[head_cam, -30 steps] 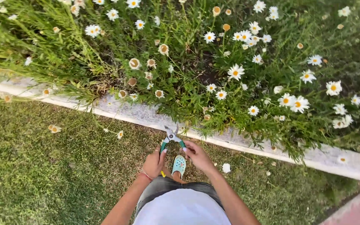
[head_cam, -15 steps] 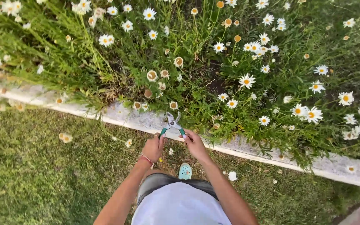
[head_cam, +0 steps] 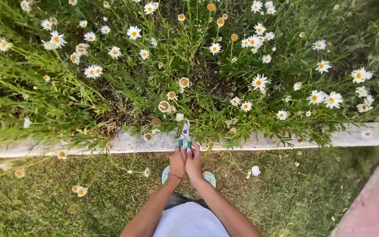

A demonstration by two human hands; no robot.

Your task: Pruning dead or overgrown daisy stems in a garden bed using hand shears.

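Head view: both hands meet on the teal-handled steel pruning shears [head_cam: 184, 136], left hand [head_cam: 177, 163] and right hand [head_cam: 194, 160] side by side, fingers pressed together round the grips. Blades look shut, though they're small here. They point just beyond the fingertips, over the pale concrete kerb [head_cam: 264, 141]. Rigid, light, likely sharp-tipped; hold the handles only.
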